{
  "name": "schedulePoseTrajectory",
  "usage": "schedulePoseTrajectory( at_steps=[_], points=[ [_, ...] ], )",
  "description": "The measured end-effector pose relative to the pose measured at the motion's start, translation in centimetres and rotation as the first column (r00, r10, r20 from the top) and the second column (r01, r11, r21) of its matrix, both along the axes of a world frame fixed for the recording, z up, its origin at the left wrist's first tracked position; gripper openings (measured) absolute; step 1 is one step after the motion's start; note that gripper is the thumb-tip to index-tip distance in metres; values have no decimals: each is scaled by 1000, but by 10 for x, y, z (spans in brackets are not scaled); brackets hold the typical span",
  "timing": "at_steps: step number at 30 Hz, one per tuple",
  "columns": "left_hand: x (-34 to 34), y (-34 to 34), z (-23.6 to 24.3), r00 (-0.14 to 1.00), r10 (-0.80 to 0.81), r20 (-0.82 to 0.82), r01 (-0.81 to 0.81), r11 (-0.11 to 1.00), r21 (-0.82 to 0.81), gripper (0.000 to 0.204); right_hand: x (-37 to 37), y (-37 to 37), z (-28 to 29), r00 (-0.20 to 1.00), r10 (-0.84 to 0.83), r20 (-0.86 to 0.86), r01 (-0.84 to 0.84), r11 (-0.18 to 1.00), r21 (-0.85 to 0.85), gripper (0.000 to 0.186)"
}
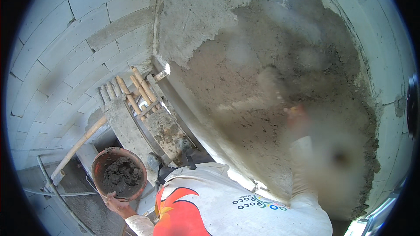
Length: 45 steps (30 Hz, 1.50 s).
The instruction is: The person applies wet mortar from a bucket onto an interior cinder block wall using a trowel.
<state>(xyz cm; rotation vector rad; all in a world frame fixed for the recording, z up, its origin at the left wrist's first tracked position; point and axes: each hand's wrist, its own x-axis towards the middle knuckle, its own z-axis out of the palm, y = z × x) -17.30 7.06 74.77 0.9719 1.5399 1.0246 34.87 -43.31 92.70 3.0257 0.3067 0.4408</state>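
At the lower left, my left hand (114, 204) grips the near rim of a reddish-brown bucket (97, 166), thumb over the edge. The bucket is tilted towards me and holds wet grey mortar (123, 175). My right arm reaches out to the wall, where patchy dark wet mortar (249, 52) covers much of the surface. My right hand (297, 114), smeared by motion and haze, is closed on what looks like a trowel (270, 84). Its mortar-coloured blade lies against or just off the wet coat; I cannot tell which.
Below me are mortar-stained planks (164, 129) with my feet on them, and bamboo poles (139, 85) beyond. A pale block wall (87, 30) rises on the left. A thin bent pipe (57, 192) lies at lower left. Pale blockwork (385, 61) edges the mortar on the right.
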Motion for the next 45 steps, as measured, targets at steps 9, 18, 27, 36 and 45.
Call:
schedulePoseTrajectory(
  at_steps=[9, 18, 27, 36, 45],
  points=[
    [33, -18, 58, 993, -30, 112, 23, 998, 58, 41, -90, 219, -136, 528, 647, -550, -460, 762, 455, 40],
    [-35, -4, 9, 994, 85, 72, -80, 994, -75, 66, 91, 154, -209, 750, 283, -598, -58, 929, 366, 41],
    [41, -3, 18, 974, 67, 217, -41, 991, -124, 41, 9, 106, -47, 784, 435, -442, -159, 830, 535, 39],
    [143, 3, 57, 886, -256, 386, 275, 961, 6, 72, -120, 300, -57, 262, 882, -392, -877, 387, 286, 29],
    [181, 12, 95, 758, -482, 439, 508, 859, 66, 78, -150, 385, -63, 205, 917, -342, -974, 227, 23, 25]
  ],
)
